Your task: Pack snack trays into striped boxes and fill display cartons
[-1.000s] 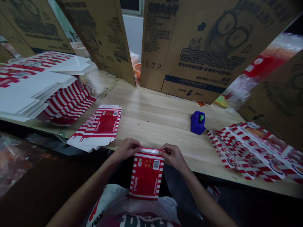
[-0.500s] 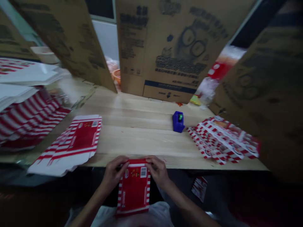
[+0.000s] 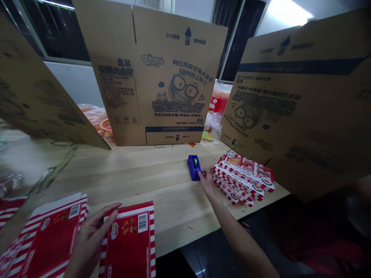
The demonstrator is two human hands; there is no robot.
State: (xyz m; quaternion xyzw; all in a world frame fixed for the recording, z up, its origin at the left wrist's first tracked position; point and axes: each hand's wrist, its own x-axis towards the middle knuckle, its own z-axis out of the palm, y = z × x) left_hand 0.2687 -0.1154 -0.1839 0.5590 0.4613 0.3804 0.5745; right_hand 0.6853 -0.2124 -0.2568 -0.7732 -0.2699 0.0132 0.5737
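At the lower left, my left hand [image 3: 92, 235] pinches the upper left edge of a flat red carton [image 3: 129, 239] with white-striped sides, a barcode and small food pictures. The carton lies at the table's front edge, its lower end out of view. My right hand [image 3: 208, 183] reaches across the table to a blue tape dispenser [image 3: 193, 168] with a green roll core. Thumb and finger close together at the dispenser's front end, where the tape comes off; the tape itself is too fine to see.
Similar flat cartons [image 3: 52, 235] are stacked left of my left hand. Several striped cartons [image 3: 243, 177] lie piled right of the dispenser. Upright cardboard panels [image 3: 162, 77] wall the table's back, with another panel [image 3: 290, 116] on the right. Plastic bags [image 3: 213, 123] show behind a gap.
My right hand has left the carton and moved up and right to the tape dispenser. My left hand keeps the carton, now nearer the stack. The view has tilted up and turned right.
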